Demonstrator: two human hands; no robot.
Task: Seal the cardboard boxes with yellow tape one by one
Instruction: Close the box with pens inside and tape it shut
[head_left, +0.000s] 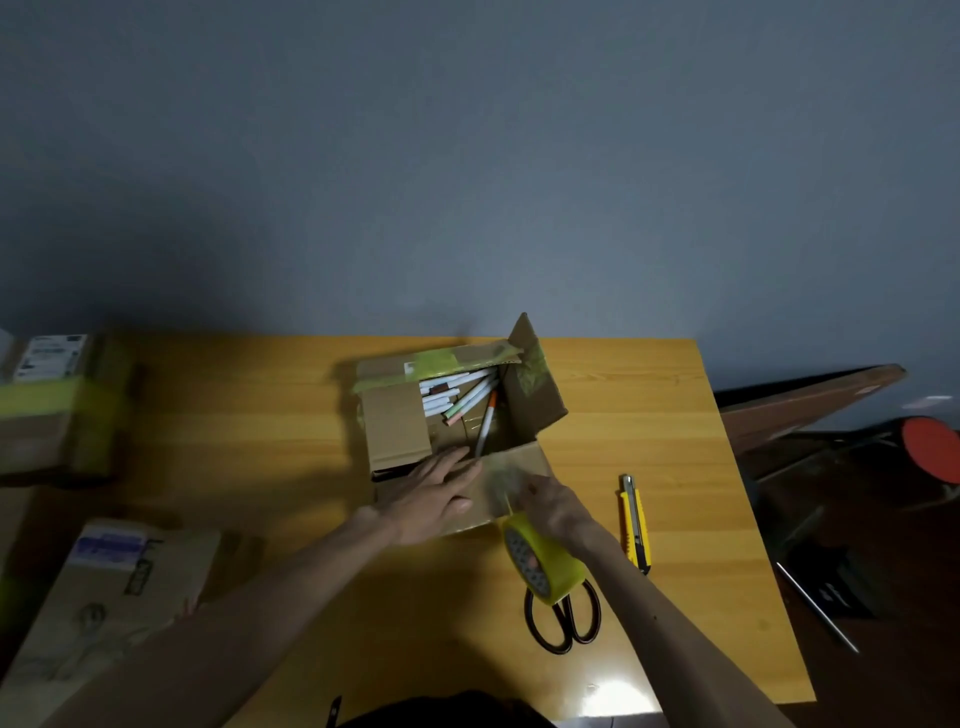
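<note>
A person's left hand (436, 499) lies flat, fingers straight, on the near flap of an open brown cardboard box (395, 431) at the middle of a yellow wooden table (649, 415). The blurred right hand (548, 501), its grip impossible to tell, is at the same flap, with a yellow tape roll (543, 561) just beneath its wrist.

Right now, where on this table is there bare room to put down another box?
Bare wood lies between the open box and the taped box at the left edge, and in the far right corner beyond the utility knife. It is crowded at the front right, with the tape roll and scissors.
</note>
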